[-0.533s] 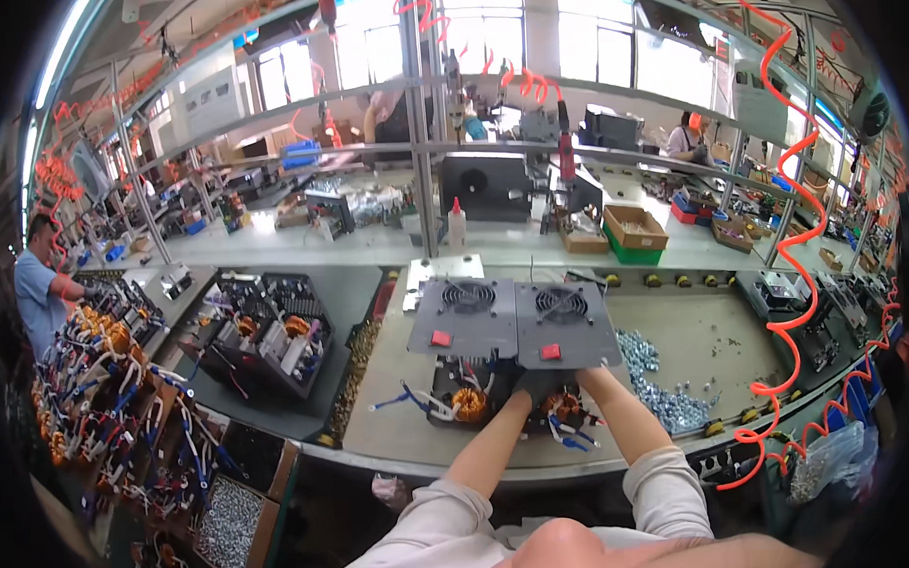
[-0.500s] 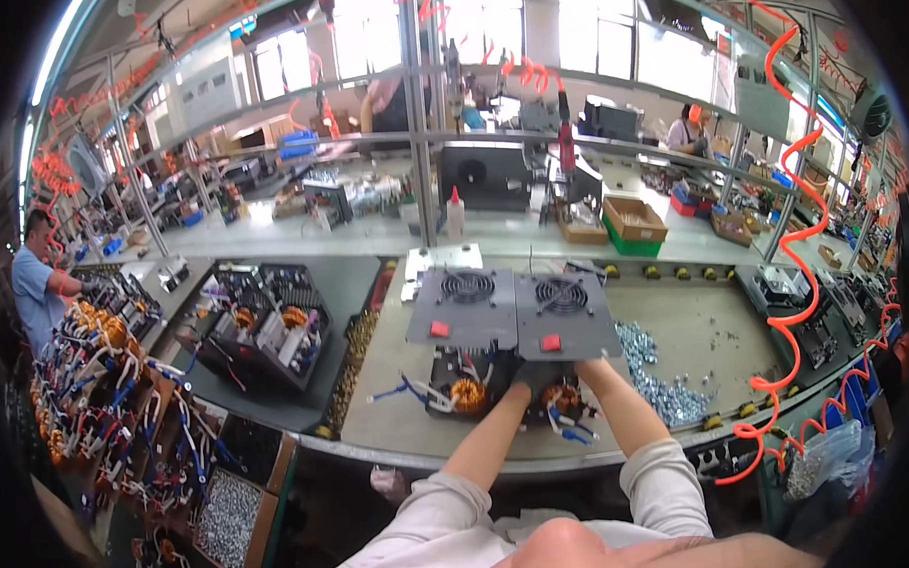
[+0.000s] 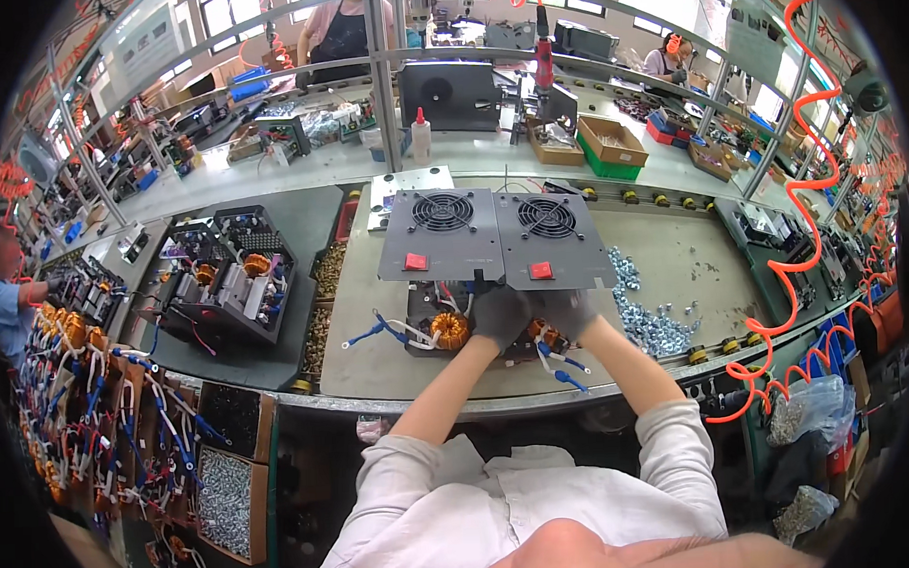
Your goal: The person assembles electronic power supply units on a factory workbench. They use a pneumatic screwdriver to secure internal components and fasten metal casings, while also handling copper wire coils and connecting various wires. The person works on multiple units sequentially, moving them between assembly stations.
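Observation:
Two dark grey panels lie side by side in front of me, a left panel (image 3: 398, 256) and a right panel (image 3: 584, 254). Each carries a round black fan grille and a red switch. Below their near edges sit copper-wound coils, among them a left coil (image 3: 449, 331) and a right coil (image 3: 544, 333), with blue-and-white leads. My left hand (image 3: 503, 317), in a dark glove, is closed at the near edge where the panels meet; what it grips is hidden. My right hand (image 3: 568, 312), also gloved, reaches beneath the right panel's near edge, its fingers hidden and blurred.
A black chassis with coils (image 3: 224, 282) stands on the left. Loose silver screws (image 3: 656, 322) lie to the right. Coil bundles (image 3: 78, 397) and a screw box (image 3: 227, 502) fill the lower left. A coiled orange hose (image 3: 808, 222) hangs at right. A co-worker (image 3: 10, 300) is far left.
The view has tilted down, so the bench sits higher in the picture. Both hands stay at the panels' near edges, and my left hand shows more clearly. The panels keep their arrangement.

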### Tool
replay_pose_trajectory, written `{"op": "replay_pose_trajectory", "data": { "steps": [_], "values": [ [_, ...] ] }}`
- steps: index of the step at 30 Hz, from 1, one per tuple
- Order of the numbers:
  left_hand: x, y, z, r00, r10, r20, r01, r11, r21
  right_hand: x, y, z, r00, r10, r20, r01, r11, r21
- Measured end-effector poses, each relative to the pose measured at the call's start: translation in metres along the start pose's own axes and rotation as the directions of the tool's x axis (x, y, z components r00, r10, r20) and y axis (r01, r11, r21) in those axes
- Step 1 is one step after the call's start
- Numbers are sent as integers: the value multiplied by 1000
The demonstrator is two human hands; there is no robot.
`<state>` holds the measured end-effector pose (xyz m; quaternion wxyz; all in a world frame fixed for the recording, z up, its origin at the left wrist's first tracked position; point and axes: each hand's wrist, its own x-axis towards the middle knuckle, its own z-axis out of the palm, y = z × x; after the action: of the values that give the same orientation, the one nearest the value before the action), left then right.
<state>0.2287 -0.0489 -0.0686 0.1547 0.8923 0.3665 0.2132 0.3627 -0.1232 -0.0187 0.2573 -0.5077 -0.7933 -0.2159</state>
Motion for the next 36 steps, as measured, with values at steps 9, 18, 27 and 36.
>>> {"op": "replay_pose_trajectory", "data": {
  "steps": [9, 18, 27, 36],
  "values": [
    [-10, -17, 50, 902, 123, -413, -40, 978, 205, 98, -88, -83, 958, -172, -231, 113, 962, -249],
    [-20, 11, -13, 998, -25, -49, 33, 985, 169, 212, 24, -43, 960, 201, -193, -239, 950, -200],
    [-16, 12, -20, 995, -99, 29, 101, 994, -50, 116, -35, -144, 922, 300, -246, -144, 854, 500],
    [1, -6, 25, 979, 176, 99, -73, 765, -640, -202, -16, -300, -226, 543, -809, -404, 704, 585]
  ]
}}
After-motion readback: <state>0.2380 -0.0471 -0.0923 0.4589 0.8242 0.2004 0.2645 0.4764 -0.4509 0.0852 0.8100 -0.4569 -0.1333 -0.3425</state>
